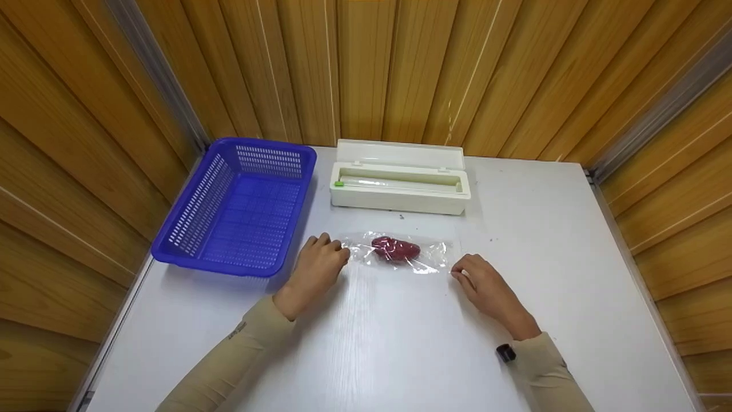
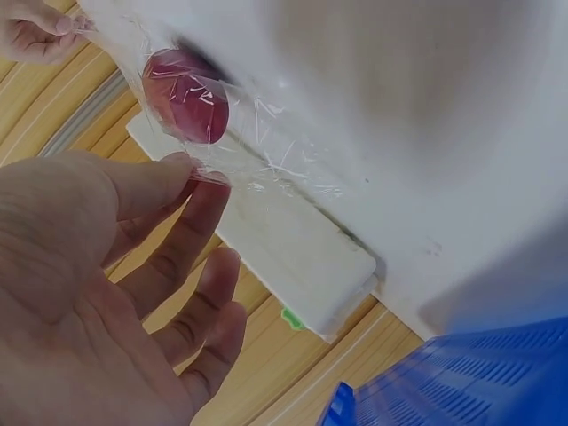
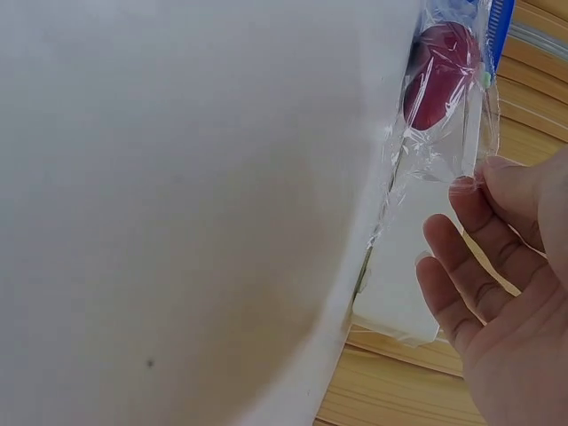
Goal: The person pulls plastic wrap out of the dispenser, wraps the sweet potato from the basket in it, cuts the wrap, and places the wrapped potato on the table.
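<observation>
A dark red, oblong item (image 1: pixel 396 250) with a shiny surface, looking like a sweet potato, sits in clear plastic film (image 1: pixel 436 258) over the white table. My left hand (image 1: pixel 318 264) pinches the film's left end between thumb and index finger; its other fingers (image 2: pixel 213 288) are loosely bent. At the opposite end, my right hand (image 1: pixel 485 286) pinches a corner of the film with thumb and forefinger. The film stretches between both hands and wrinkles around the red item (image 3: pixel 441 75). Whether the film closes fully round it I cannot tell.
Behind the film stands a white film dispenser box (image 1: pixel 400 201) with its lid (image 1: pixel 400 153) raised, a roll inside and a green slider (image 1: pixel 339 183). A blue plastic basket (image 1: pixel 220 266) is at the left. Wood-patterned walls (image 1: pixel 366 74) border the table (image 1: pixel 389 355).
</observation>
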Motion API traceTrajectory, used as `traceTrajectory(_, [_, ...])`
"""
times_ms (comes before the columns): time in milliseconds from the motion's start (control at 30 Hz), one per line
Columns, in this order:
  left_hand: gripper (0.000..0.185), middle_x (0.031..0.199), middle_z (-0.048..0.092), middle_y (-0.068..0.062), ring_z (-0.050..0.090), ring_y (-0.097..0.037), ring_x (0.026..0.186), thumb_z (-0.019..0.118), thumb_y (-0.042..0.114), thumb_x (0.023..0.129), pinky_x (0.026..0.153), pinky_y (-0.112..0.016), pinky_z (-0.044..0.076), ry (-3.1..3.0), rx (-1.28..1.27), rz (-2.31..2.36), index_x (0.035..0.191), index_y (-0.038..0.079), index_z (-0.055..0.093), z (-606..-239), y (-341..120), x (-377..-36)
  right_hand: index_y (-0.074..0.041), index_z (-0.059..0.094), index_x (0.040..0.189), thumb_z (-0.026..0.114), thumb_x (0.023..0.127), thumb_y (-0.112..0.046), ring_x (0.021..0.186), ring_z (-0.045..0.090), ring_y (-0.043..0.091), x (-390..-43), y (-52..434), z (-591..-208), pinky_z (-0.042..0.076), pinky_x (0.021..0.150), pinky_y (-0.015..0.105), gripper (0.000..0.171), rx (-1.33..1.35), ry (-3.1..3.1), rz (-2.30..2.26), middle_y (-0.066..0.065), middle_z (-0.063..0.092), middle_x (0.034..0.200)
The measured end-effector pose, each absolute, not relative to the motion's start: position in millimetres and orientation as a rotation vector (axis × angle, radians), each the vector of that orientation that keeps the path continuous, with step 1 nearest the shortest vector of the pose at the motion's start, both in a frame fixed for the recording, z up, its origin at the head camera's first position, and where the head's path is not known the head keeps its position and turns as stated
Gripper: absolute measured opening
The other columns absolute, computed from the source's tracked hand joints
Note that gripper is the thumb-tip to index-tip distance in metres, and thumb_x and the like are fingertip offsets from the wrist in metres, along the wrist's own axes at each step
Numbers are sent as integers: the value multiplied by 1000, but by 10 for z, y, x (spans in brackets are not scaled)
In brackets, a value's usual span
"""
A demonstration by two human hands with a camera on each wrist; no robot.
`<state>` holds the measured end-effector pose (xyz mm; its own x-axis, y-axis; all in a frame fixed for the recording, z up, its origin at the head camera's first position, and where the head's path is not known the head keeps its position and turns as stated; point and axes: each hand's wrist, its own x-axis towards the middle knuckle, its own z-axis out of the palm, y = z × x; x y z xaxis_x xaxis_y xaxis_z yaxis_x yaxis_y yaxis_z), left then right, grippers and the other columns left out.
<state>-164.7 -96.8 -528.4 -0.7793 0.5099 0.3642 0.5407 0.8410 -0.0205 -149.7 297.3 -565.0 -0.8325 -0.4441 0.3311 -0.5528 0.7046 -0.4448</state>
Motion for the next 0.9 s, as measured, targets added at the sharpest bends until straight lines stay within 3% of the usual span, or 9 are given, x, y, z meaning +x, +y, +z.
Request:
traceTrajectory(433, [9, 83, 75, -4, 64, -28, 79, 82, 9, 87, 74, -44, 54, -2748, -728, -134, 81, 15, 79, -5417, -915, -1732, -10, 71, 102, 68, 105, -11, 90, 57, 12, -1570, 2924, -5674, 52, 80, 34, 5, 706, -2864, 744, -5, 67, 97])
traceTrajectory(700, [12, 82, 76, -6, 64, -30, 78, 76, 10, 92, 73, -45, 53, -2790, -655, -155, 80, 12, 79, -5515, -893, -1807, -10, 72, 100, 69, 103, -9, 89, 58, 15, -1669, 2851, -5663, 52, 80, 37, 4, 679, -2942, 669, -3, 67, 94])
traceTrajectory(900, [16, 82, 76, -9, 64, -32, 79, 71, 2, 92, 73, -46, 52, -2806, -618, -171, 82, 10, 80, -5559, -886, -1867, -7, 74, 100, 70, 103, -11, 89, 59, 18, -1732, 2823, -5671, 51, 80, 39, 6, 677, -2989, 618, 0, 68, 94])
